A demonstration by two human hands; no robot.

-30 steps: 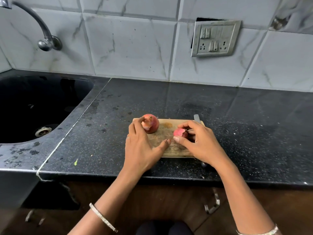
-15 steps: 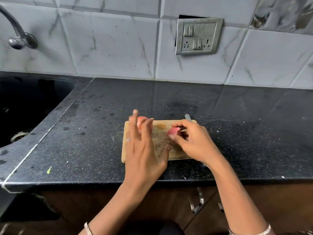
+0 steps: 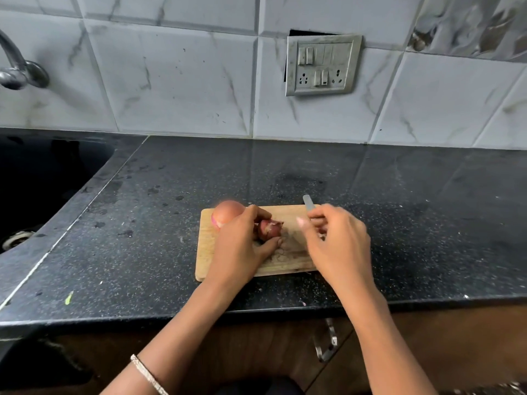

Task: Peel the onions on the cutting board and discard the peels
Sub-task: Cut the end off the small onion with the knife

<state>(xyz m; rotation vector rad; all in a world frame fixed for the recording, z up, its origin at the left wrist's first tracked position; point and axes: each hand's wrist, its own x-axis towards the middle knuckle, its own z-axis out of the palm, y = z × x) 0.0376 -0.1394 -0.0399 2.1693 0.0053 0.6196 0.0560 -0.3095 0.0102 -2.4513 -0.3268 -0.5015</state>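
Fingers (image 3: 261,213) of the left hand (image 3: 239,246) curl round the small onion (image 3: 269,229) on the cutting board (image 3: 205,246). Right hand (image 3: 339,240) blurred beside it, fingers curled, grip unclear; 1 bigger onion (image 3: 228,212) sits behind.

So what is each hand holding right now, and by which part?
The left hand grips the small red onion around its left side, thumb underneath. The right hand is blurred above the knife; its hold cannot be told.

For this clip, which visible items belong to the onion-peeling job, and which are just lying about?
Part of the job:
small onion, held by the left hand
large onion
cutting board
right hand

Just lying about:
knife
sink
tap
switch socket
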